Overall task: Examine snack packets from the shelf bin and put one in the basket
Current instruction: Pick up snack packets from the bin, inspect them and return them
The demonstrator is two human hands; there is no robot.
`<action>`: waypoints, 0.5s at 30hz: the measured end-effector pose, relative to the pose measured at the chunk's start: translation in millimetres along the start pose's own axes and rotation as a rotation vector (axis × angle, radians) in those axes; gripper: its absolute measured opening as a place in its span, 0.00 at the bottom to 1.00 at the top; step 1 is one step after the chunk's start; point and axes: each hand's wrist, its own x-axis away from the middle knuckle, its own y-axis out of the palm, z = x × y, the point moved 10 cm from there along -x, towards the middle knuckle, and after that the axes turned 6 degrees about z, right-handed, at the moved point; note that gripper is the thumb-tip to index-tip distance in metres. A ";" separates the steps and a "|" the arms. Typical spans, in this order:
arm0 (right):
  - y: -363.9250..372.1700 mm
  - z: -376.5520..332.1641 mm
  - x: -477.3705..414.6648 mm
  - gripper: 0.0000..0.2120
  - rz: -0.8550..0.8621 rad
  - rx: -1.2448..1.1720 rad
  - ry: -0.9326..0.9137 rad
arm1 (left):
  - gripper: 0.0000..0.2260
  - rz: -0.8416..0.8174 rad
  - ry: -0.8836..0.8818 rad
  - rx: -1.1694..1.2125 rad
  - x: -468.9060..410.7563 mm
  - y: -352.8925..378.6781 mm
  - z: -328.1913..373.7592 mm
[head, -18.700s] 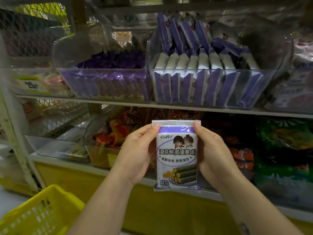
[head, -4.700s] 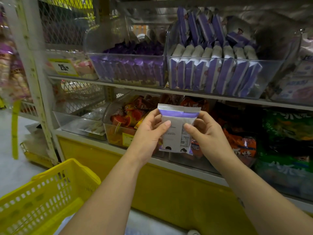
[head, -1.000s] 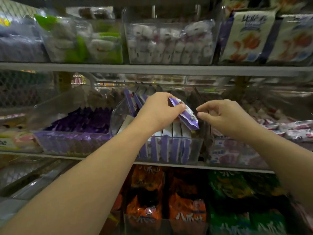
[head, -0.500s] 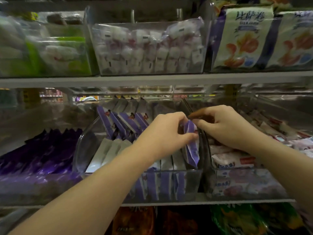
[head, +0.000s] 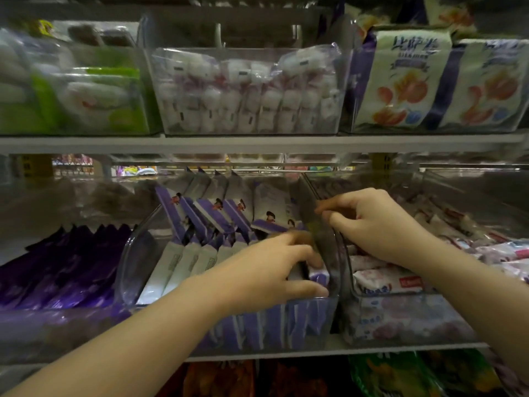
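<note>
As the left hand (head: 272, 270) sinks into the clear bin (head: 134, 253), the purple-and-white packet (head: 317, 275), held above the row a second ago, now sits at the front row's right end, still nipped between thumb and fingers. It's going back, so nothing has been chosen for the basket yet. The right hand (head: 372, 224) has closed in and curls at the bin's right wall; whether it grips the wall, I cannot tell.

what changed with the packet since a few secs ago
The packet went up into the clear bin, where the left hand grips it at the right end. The right hand let go, now at the bin's right wall. The bin's other packets stayed put.
</note>
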 end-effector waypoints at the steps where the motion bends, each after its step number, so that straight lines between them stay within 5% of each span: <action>1: 0.5 -0.2 0.9 0.11 0.003 -0.011 0.001 | 0.18 -0.034 -0.017 0.018 1.3 4.4 -0.9; 9: 5.1 -6.6 -1.3 0.11 -0.026 0.057 -0.036 | 0.15 -0.084 -0.109 0.029 1.7 9.4 -5.5; 15: 24.9 -27.6 -34.6 0.14 -0.183 0.263 -0.145 | 0.09 0.333 -0.107 -0.043 24.3 -63.8 -32.1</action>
